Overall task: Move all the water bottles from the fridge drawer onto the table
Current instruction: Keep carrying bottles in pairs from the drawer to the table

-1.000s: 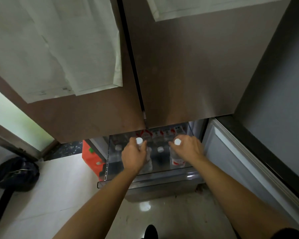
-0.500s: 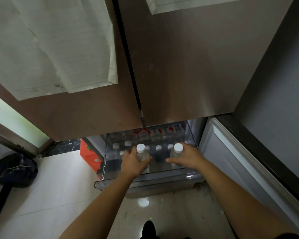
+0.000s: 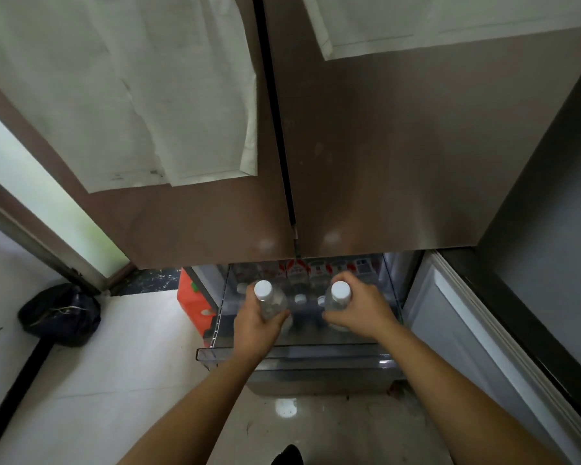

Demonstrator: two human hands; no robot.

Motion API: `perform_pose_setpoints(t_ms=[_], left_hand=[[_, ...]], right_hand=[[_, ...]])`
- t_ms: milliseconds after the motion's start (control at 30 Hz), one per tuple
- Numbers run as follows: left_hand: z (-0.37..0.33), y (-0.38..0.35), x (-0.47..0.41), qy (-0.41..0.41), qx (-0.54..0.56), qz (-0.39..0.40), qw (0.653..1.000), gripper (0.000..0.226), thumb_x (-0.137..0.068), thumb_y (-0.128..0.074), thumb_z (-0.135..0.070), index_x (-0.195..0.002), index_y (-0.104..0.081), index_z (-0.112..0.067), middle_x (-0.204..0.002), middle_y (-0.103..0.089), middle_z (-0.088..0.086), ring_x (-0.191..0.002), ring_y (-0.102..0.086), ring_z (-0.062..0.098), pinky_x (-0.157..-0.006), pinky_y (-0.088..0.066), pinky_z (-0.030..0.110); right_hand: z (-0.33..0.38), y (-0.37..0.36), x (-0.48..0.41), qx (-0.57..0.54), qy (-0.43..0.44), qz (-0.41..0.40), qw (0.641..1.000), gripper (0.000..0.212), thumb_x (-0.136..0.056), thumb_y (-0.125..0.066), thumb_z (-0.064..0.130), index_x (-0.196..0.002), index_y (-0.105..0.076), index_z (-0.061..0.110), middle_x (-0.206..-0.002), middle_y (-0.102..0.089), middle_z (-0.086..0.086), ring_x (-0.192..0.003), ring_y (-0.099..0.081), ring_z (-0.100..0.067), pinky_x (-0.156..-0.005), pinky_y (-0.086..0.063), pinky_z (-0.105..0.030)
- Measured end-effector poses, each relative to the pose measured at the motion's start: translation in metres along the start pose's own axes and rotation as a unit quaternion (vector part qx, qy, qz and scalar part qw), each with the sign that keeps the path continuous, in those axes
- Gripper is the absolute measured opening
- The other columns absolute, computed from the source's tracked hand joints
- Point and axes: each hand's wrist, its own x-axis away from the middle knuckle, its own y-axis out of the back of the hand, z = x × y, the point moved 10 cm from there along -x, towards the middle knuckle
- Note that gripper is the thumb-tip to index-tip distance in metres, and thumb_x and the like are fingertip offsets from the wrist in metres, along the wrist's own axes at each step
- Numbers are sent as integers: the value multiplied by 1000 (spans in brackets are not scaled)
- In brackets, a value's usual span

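The clear fridge drawer (image 3: 215, 354) is pulled out below the two closed upper doors. Inside stand several water bottles with white caps and red labels (image 3: 301, 298). My left hand (image 3: 254, 325) is wrapped around one clear bottle (image 3: 270, 302), raised above the others. My right hand (image 3: 363, 312) grips a second clear bottle (image 3: 339, 297), also lifted, its white cap pointing up. Both bottles are upright and over the drawer. The table is out of view.
The brown fridge doors (image 3: 383, 162) with white papers hang close above the drawer. An open lower door panel (image 3: 467, 330) stands at the right. An orange box (image 3: 193, 303) sits left of the drawer, and a dark bag (image 3: 59, 315) lies on the pale floor.
Both hands have risen out of the drawer with a bottle each; the caps stand higher and nearer to me than a second ago.
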Motion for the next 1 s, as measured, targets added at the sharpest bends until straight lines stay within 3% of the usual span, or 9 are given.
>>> perform_pose_setpoints(t_ms=[100,200,333,500,600,800,1000], left_hand=[[-6,35,16,15,23,-76,997,62,-79,-81,-34,-125,-40,-37,-112,-56,-16,-108,-57,11,-88,-44,21],[-9,73,39,31,26,-150,988,61,-80,-81,-31,-125,-40,-39,-116,-57,-15,-107,-57,9,-93,-46,25],[0,130,71,45,23,-230,972,64,-79,-82,-27,-122,-38,-42,-116,-59,-12,-104,-57,9,-94,-46,25],[33,210,116,49,21,-297,953,65,-77,-83,-33,-122,-38,-48,-110,-62,-18,-101,-60,7,-89,-48,27],[58,271,155,50,34,-336,940,63,-78,-83,-30,-124,-42,-42,-109,-61,-19,-102,-59,7,-89,-47,26],[147,410,287,77,34,-424,902,66,-77,-83,-28,-129,-43,-35,-118,-60,-10,-108,-58,14,-94,-51,36],[245,539,442,136,16,-479,867,75,-78,-83,-30,-130,-32,-45,-125,-57,-6,-113,-57,14,-95,-47,29]], right_hand=[[25,-14,1,-51,36,-35,997,56,-65,-86,41,-110,-53,44,-104,-66,14,-95,-63,-11,-76,-54,-28],[47,-34,3,-108,51,-85,989,58,-64,-88,36,-115,-60,39,-109,-68,12,-97,-61,-10,-80,-51,-25],[91,-68,9,-128,74,-85,985,59,-65,-88,32,-119,-65,32,-110,-67,11,-98,-59,-10,-81,-43,-21],[164,-106,42,-126,166,-105,972,58,-64,-89,33,-118,-67,31,-116,-66,10,-101,-61,-11,-82,-43,-20],[227,-142,78,-122,241,-104,957,59,-67,-88,35,-121,-64,32,-118,-61,16,-100,-53,1,-83,-48,-22],[350,-274,173,-148,319,-38,935,57,-71,-85,28,-123,-61,29,-114,-59,15,-100,-55,-4,-84,-42,-18],[439,-456,300,-159,331,83,927,59,-71,-85,31,-124,-59,30,-117,-60,15,-103,-52,1,-90,-38,-16]])
